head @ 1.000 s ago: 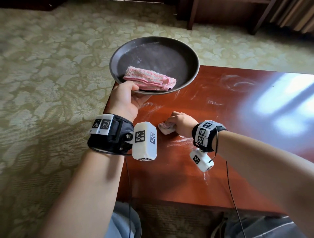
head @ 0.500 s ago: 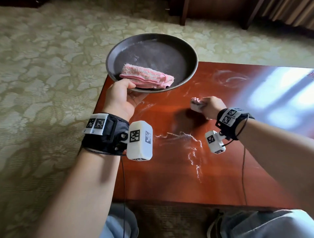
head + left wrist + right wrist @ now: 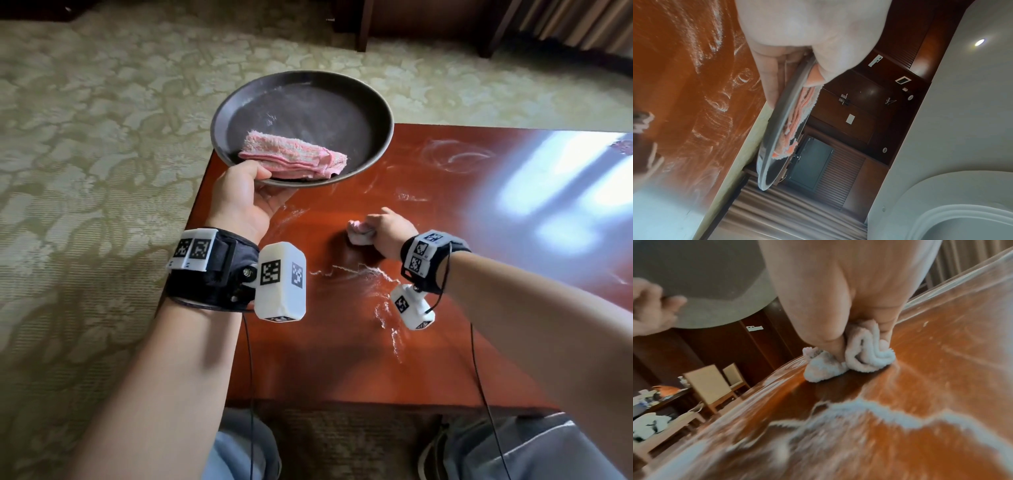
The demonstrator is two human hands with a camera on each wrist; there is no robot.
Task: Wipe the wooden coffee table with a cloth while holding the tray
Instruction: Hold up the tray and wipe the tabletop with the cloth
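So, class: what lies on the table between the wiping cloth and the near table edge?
In the head view, white powdery streaks on bare table, below the cloth.

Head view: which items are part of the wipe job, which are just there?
In the job:
- coffee table
- white cloth in right hand
- tray in left hand

Just there:
- folded pink cloth on tray
- carpet

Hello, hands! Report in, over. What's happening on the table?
Left hand holds tray off table. Right hand presses cloth on wood. White streaks ahead. Nothing blocking.
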